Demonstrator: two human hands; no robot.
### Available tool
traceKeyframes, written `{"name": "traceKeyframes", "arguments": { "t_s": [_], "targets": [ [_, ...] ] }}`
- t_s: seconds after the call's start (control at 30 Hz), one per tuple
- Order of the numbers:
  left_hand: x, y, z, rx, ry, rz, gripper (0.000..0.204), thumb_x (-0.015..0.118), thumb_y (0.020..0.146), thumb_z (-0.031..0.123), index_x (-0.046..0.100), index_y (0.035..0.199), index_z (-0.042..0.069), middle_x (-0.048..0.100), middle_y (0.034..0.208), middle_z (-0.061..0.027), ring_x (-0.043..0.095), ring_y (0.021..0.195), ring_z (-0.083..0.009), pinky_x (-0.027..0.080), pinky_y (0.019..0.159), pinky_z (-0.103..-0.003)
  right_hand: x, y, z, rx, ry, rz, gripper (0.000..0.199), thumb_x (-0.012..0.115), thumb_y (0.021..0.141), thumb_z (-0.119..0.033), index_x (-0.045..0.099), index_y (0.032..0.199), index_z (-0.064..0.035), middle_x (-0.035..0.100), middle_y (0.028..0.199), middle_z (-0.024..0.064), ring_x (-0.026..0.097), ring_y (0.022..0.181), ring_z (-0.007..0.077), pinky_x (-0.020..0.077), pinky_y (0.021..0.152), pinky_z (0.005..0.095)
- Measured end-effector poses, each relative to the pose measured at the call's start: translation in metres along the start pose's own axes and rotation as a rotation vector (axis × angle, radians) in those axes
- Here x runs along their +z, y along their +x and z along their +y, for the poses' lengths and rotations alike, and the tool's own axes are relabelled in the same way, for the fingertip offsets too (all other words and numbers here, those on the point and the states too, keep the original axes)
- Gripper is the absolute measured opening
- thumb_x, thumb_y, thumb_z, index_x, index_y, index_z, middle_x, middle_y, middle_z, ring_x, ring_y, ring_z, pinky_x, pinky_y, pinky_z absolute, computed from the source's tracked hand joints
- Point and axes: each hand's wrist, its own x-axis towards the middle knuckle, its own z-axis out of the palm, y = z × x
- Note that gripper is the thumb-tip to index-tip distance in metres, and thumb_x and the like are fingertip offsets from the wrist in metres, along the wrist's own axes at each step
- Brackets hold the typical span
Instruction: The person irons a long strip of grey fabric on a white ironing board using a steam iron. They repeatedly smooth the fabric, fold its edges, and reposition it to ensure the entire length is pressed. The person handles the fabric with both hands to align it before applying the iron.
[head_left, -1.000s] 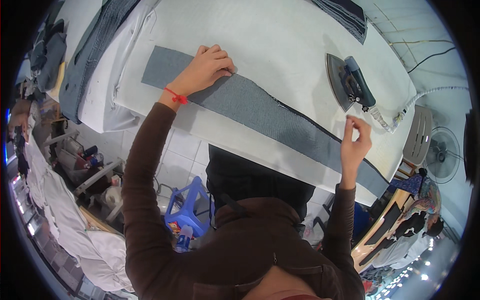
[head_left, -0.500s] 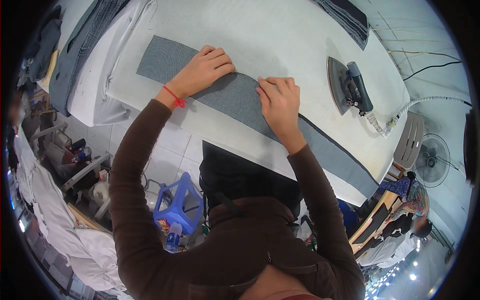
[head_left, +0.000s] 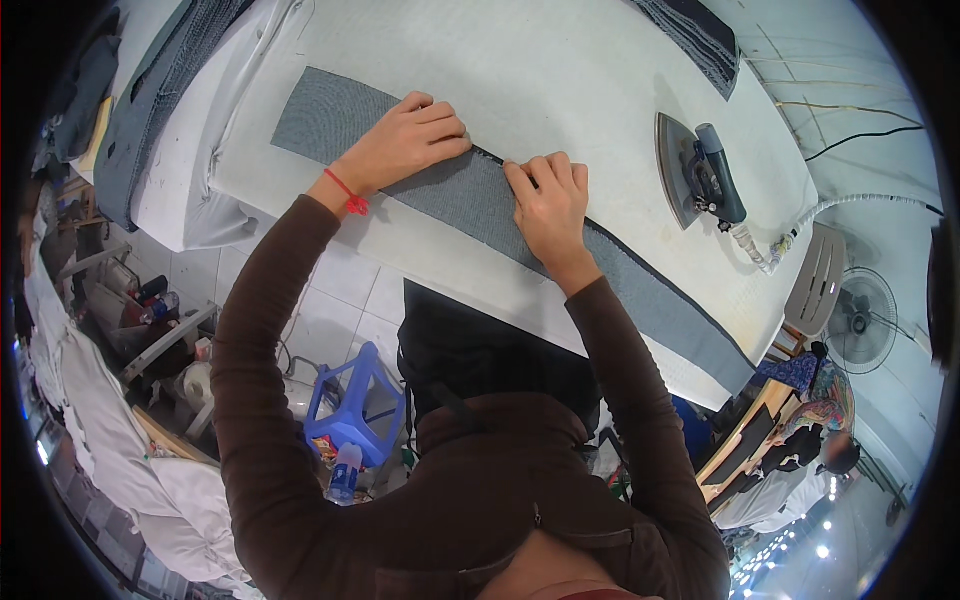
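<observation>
A long strip of grey fabric (head_left: 455, 205) lies slantwise across the white padded table (head_left: 560, 80), from upper left to lower right. Along its far edge to the right, a narrow dark fold shows. My left hand (head_left: 415, 140), with a red string at the wrist, pinches that far edge left of the middle. A short way to the right, my right hand (head_left: 550, 205) has its thumb and fingers closed on the same edge. Between the two hands a bit of dark edge is turned up. The fingertips are partly hidden.
A steam iron (head_left: 700, 170) with a wrapped hose rests at the right of the table. Dark fabric pieces (head_left: 690, 40) are stacked at the far edge, more grey fabric (head_left: 160, 110) at the left. A blue plastic stool (head_left: 360, 400) and a fan (head_left: 860, 315) stand beyond the table.
My right hand has moved slightly left along the strip's far edge, closer to my left hand. The edge between them, bulging before, is now straighter and shows a dark fold.
</observation>
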Motion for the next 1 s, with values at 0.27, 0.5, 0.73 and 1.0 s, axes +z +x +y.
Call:
{"name": "traceKeyframes", "arguments": {
  "t_s": [0.27, 0.5, 0.73, 1.0],
  "targets": [
    [0.006, -0.002, 0.002, 0.124, 0.131, -0.012, 0.026, 0.079, 0.094, 0.015, 0.079, 0.119, 0.011, 0.073, 0.12, 0.0003, 0.069, 0.12, -0.0188, 0.057, 0.104, -0.035, -0.003, 0.0, -0.002, -0.154, -0.119, -0.009, 0.016, 0.083, 0.091, -0.01, 0.083, 0.106, -0.0055, 0.064, 0.091, 0.0011, 0.062, 0.092, 0.0207, 0.0442, 0.079, 0.0403],
    [0.001, 0.002, 0.054, -0.107, 0.228, -0.032, 0.042, 0.077, 0.096, 0.015, 0.08, 0.137, 0.006, 0.076, 0.122, -0.0064, 0.071, 0.123, -0.0221, 0.056, 0.099, -0.035, -0.007, -0.013, -0.016, -0.122, -0.219, -0.12, 0.033, 0.079, 0.097, -0.008, 0.084, 0.128, -0.0004, 0.076, 0.108, 0.0018, 0.066, 0.096, 0.0189, 0.0466, 0.081, 0.0381],
    [0.01, 0.016, 0.128, -0.601, 0.262, -0.082, 0.056, 0.078, 0.104, 0.032, 0.076, 0.157, 0.013, 0.075, 0.157, -0.0142, 0.065, 0.151, -0.0288, 0.044, 0.121, -0.054, -0.016, -0.034, -0.04, -0.007, -0.26, -0.175, 0.051, 0.073, 0.102, -0.011, 0.077, 0.151, 0.0037, 0.082, 0.147, 0.014, 0.068, 0.098, 0.0197, 0.0478, 0.082, 0.0374],
    [0.042, 0.058, 0.159, -1.113, 0.207, 0.034, 0.046, 0.072, 0.112, 0.05, 0.088, 0.137, 0.016, 0.074, 0.159, -0.0117, 0.052, 0.163, -0.0362, 0.027, 0.121, -0.074, -0.021, -0.049, -0.064, 0.173, -0.189, -0.289, 0.07, 0.071, 0.097, -0.01, 0.066, 0.165, 0.0064, 0.066, 0.173, 0.0201, 0.063, 0.099, 0.0257, 0.0423, 0.081, 0.0427]
  ]
}}
